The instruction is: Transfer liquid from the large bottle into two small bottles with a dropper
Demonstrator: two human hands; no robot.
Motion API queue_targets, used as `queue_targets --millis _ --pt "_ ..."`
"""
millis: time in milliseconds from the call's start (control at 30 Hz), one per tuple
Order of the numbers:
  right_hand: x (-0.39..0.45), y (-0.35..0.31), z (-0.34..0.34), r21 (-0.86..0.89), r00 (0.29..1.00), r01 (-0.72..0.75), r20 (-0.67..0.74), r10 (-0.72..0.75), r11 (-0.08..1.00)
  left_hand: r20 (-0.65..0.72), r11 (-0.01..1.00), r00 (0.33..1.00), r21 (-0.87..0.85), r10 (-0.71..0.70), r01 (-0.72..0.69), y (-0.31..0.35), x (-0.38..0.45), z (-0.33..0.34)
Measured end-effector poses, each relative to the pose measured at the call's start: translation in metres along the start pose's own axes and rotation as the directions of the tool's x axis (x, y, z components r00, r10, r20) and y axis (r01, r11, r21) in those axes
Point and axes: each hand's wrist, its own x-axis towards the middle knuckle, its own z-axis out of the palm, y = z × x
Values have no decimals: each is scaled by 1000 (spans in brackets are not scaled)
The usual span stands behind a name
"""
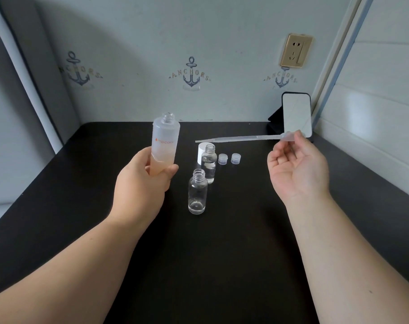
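Observation:
My left hand (pixel 141 181) grips the lower part of the large frosted bottle (pixel 165 141), uncapped and held above the black table with pale liquid in its lower half. My right hand (pixel 297 164) pinches the bulb end of a long clear plastic dropper (pixel 238 138), which lies nearly level in the air with its tip pointing left. Two small clear bottles stand open in the middle of the table: the near one (pixel 197 195) and the far one (pixel 209 164). The dropper tip hangs above and just left of the far one.
A white cap (pixel 202 152) stands behind the far small bottle. Two small clear caps (pixel 222 159) (pixel 236 158) lie to its right. A small mirror on a black stand (pixel 297 114) sits at the back right corner. Walls close the table (pixel 222 253) behind and on the right.

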Motion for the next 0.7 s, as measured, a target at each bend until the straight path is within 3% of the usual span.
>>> queue_targets --millis 367,467,567,700 --pt "2 2 -1 -61 1000 -14 -8 14 998 48 999 998 -27 -46 47 -5 3 5" --pt "2 2 -2 -73 1000 -14 -13 13 997 49 990 997 -121 -61 66 -4 1 3" --pt "3 1 -3 -78 1000 -11 -11 10 997 -29 975 998 -218 -56 48 2 -3 -2" --pt "3 2 -3 -105 1000 -10 -18 8 994 -210 972 976 -209 63 -108 10 -11 -14"
